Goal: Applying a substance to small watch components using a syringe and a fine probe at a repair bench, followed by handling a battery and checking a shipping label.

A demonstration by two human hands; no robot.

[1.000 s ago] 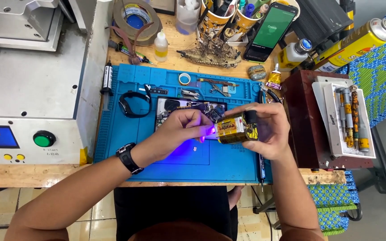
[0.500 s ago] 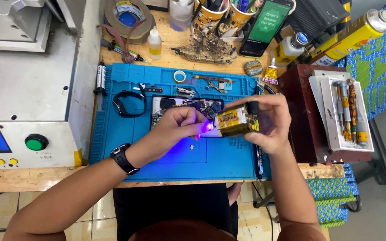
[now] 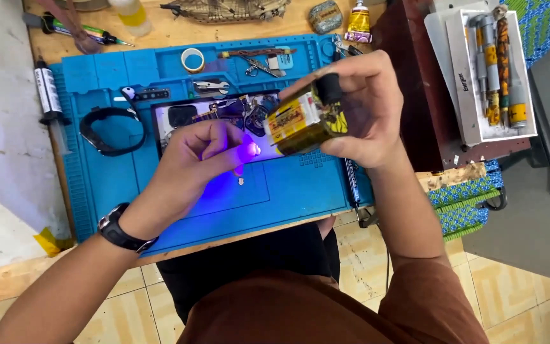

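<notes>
Right hand (image 3: 364,108) grip clamps a yellow-labelled battery torch (image 3: 300,118) (violet light lit); left hand (image 3: 202,156) fingertips pinched in the beam; opened phone (image 3: 218,114) uncovered on the blue mat (image 3: 97,185).

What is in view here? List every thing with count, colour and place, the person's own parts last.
work mat: one, blue, on the wooden bench
opened phone: one, dark, on the mat under the hands
tape roll: one, pale, at the mat's top
black strap: one, on the mat's left part
syringe: one, black-labelled, at the mat's left edge
small tube: one, yellow, at the bench's far edge
tray of tools: one, white, on the right
wristwatch: one, black, on the left wrist
lamp block: one, yellow and black, in the right hand, glowing violet
left hand: fingertips at the violet glow
right hand: shut around the lamp block
</notes>
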